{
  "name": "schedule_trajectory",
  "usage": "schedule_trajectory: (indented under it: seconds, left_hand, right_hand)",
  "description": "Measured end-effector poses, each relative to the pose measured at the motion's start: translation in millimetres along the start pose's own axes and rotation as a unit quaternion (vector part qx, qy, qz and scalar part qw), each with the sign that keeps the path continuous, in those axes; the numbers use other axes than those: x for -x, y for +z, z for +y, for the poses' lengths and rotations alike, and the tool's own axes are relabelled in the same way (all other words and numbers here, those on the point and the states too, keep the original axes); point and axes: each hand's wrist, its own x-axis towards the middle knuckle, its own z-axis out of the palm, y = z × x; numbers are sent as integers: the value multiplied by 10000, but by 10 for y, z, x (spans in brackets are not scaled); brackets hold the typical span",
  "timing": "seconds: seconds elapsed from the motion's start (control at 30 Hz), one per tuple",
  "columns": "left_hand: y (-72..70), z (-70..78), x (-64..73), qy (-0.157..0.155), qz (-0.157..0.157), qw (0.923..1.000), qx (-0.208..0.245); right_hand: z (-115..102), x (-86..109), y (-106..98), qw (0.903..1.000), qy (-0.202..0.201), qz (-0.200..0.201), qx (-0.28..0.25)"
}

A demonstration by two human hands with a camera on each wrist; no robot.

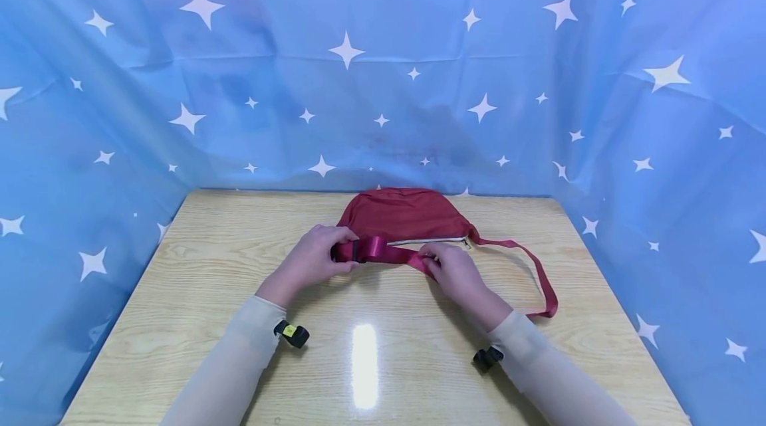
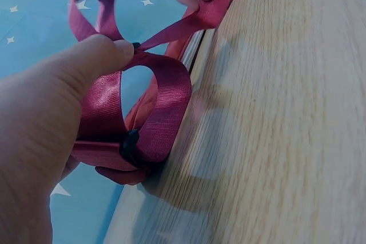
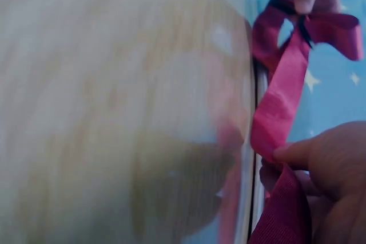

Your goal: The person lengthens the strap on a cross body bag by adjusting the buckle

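A dark red waist bag [image 1: 407, 213] lies at the table's far edge, its silver zipper [image 1: 427, 239] facing me. In front of it my left hand [image 1: 317, 255] pinches the red strap [image 2: 166, 107] beside a black plastic slider [image 1: 358, 250], where the webbing bends into loops. A second black piece [image 2: 130, 141] shows lower on the strap in the left wrist view. My right hand [image 1: 456, 272] pinches the same strap farther right, thumb on top in the right wrist view. Between both hands the strap runs fairly straight. The left fingertips behind the webbing are hidden.
From the bag's right end, more strap [image 1: 547, 286] curves over the wooden table [image 1: 251, 226] and passes behind the right forearm. Blue cloth [image 1: 383, 80] with white stars hangs behind and at both sides. A black band device [image 1: 292, 333] sits on the left wrist.
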Motion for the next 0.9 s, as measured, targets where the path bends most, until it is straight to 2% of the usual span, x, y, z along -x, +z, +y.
schedule_trajectory:
  seconds: [0.27, 0.47, 0.53, 0.63, 0.77, 0.9]
  left_hand:
    - [1, 8, 5, 4, -20, 10000, -76]
    - [11, 8, 3, 29, -11, 10000, -79]
    - [7, 8, 8, 16, -6, 10000, -58]
    - [0, 10, 10, -9, 2, 10000, -33]
    - [-9, 10, 4, 2, 11, 10000, 9]
    - [-16, 2, 1, 61, -3, 10000, 12]
  right_hand:
    - [122, 7, -123, 9994, 207, -86, 256]
    - [0, -63, -54, 9993, 258, -221, 177]
    - [-73, -103, 6, 9995, 121, -275, 42]
    - [-178, -165, 105, 9993, -291, -228, -97]
    - [-251, -211, 197, 9962, -840, 28, -211]
    - [-226, -201, 193, 9934, -1071, 329, -226]
